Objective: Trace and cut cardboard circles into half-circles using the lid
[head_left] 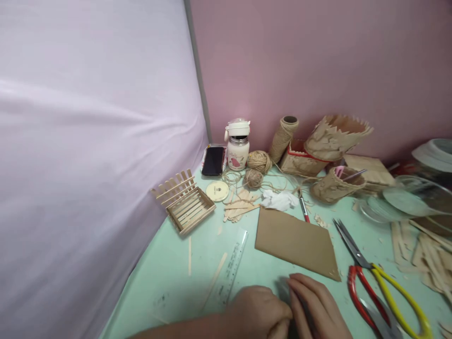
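Both hands meet at the bottom edge of the head view. My left hand [259, 308] is closed into a fist; what its fingers hold, if anything, is hidden. Beside it, my right hand [318, 306] curves with its fingers pressed together around something dark and blurred that I cannot make out. A brown cardboard piece [296, 242] lies just beyond them. The clear ruler [235, 268] is left of the cardboard, with loose craft sticks [215, 278] next to it. To the right lie scissors [367, 263] with red and yellow handles.
A small stick crate [190, 212] stands at the left, near a phone [213, 161] and a white flask [238, 150]. Twine balls [259, 161], a twine cone [283, 136] and twine-trimmed containers [335, 136] line the back. Stick piles [429, 254] and clear plastic tubs [416, 197] are at right.
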Available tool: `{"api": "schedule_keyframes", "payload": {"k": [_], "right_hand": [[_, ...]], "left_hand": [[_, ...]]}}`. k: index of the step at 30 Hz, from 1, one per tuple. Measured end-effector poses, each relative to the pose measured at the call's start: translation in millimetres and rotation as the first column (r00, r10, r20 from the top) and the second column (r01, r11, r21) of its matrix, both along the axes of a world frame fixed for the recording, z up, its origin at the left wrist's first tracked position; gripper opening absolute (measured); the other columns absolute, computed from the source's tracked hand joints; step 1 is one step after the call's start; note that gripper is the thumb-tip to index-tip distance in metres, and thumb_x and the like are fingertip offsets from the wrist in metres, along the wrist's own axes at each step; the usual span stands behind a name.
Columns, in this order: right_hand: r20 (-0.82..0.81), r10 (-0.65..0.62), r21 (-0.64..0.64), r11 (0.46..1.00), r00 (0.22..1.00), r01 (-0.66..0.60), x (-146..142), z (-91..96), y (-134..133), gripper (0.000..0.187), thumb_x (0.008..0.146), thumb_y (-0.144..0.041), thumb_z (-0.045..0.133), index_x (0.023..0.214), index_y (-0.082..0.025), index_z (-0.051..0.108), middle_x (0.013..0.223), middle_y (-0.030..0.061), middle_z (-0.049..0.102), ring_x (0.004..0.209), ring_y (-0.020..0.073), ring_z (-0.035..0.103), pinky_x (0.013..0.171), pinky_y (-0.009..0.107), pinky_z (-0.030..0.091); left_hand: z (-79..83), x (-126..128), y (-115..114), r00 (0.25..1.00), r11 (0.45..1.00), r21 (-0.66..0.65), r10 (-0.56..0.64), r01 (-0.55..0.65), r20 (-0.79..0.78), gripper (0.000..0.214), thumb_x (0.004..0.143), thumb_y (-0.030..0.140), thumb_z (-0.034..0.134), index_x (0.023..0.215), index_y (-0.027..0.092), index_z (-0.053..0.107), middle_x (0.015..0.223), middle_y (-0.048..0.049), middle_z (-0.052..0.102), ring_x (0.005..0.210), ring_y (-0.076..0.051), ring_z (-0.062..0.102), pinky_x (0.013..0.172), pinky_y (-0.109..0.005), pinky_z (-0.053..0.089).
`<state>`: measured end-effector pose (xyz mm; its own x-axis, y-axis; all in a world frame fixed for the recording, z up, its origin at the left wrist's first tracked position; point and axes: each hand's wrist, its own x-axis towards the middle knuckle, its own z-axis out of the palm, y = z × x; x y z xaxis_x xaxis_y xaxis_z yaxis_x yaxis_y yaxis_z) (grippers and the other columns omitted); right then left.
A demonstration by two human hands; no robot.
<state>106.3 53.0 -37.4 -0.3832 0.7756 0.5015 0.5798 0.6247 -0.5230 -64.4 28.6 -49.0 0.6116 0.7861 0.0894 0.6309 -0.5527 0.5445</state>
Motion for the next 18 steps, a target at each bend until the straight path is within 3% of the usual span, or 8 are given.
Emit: {"api": "schedule_keyframes", "payload": {"k": [4,7,11,18], "right_hand": [[0.006,-0.084,-0.006,0.996,0.996,0.084,-5.8,8.6,-1.0,0.021,0.096,-0.029,0.049,0.112,-0.021,0.061,0.111,0.0117,0.063,0.100,0.0246,0.065,0.084,0.039,0.057],[-0.031,-0.126,-0.024,0.992,0.992,0.126,-10.6,12.9,-3.7,0.021,0.097,-0.028,0.047,0.111,-0.021,0.060,0.112,0.0119,0.060,0.103,0.0249,0.062,0.087,0.042,0.055],[-0.093,-0.119,-0.034,0.993,0.989,0.116,-13.3,16.2,-4.5,0.020,0.096,-0.026,0.047,0.109,-0.020,0.060,0.112,0.0122,0.058,0.105,0.0254,0.058,0.089,0.044,0.052],[-0.142,-0.115,-0.103,0.990,0.983,0.101,-13.2,19.5,-2.7,0.022,0.092,-0.024,0.045,0.107,-0.020,0.060,0.114,0.0126,0.055,0.111,0.0271,0.054,0.097,0.049,0.047]], "left_hand": [[20.1,-4.6,-4.7,0.999,0.992,0.117,0.044,-0.045,0.008,0.012,0.086,0.022,0.050,0.074,0.021,0.051,0.068,-0.0003,0.063,0.062,-0.015,0.056,0.062,-0.027,0.041],[26.1,-4.1,-6.1,0.997,0.986,0.151,0.074,-0.068,-0.036,0.014,0.088,0.019,0.047,0.077,0.020,0.056,0.070,-0.0002,0.065,0.065,-0.016,0.058,0.063,-0.027,0.042],[26.2,-0.8,-4.7,0.988,0.968,0.205,0.152,-0.146,-0.012,0.016,0.089,0.016,0.046,0.080,0.020,0.059,0.073,-0.0011,0.066,0.068,-0.016,0.059,0.064,-0.027,0.043],[18.6,5.3,-13.5,0.960,0.903,0.336,0.224,-0.269,0.167,0.015,0.088,0.019,0.048,0.087,0.020,0.063,0.072,-0.0022,0.065,0.070,-0.017,0.061,0.068,-0.029,0.046]]}}
